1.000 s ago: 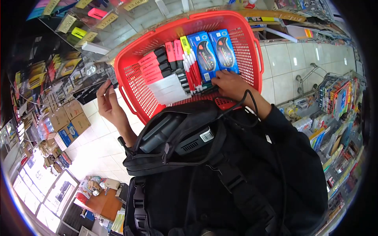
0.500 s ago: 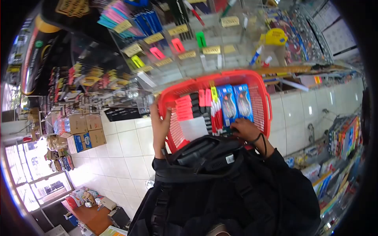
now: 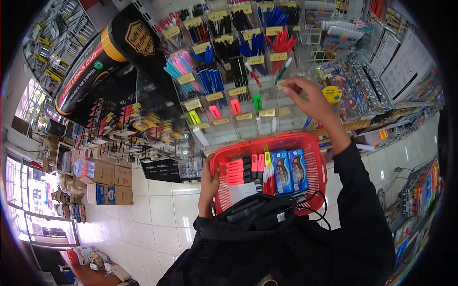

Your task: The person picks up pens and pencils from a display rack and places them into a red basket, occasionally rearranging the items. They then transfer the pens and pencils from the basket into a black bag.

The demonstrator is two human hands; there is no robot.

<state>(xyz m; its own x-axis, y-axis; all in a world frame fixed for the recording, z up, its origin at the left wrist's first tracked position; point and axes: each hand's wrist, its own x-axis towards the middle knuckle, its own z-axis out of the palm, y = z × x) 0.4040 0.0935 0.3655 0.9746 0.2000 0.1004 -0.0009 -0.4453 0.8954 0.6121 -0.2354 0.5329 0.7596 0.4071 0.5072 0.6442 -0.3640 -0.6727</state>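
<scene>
My left hand [image 3: 208, 183] grips the left rim of a red plastic basket [image 3: 316, 164] held against my chest. In the basket lie pink highlighters [image 3: 235, 170], red markers [image 3: 268, 178] and two blue boxed packs [image 3: 290, 170]. My right hand [image 3: 310, 97] is raised in front of a clear display rack of pens and markers [image 3: 238, 62], fingers pinched near a price tag. Whether it holds anything I cannot make out. A black bag [image 3: 257, 219] hangs on my front below the basket.
The rack holds blue, black, red and pink pens with yellow price labels. A big black cylinder display [image 3: 102, 52] stands at upper left. Cardboard boxes [image 3: 107, 183] sit on the white tiled floor at left. Shelves of goods [image 3: 415, 195] line the right.
My right hand has left the basket and risen to the pen rack. My view has tilted upward, bringing the rack into sight. My left hand has moved onto the basket's left rim.
</scene>
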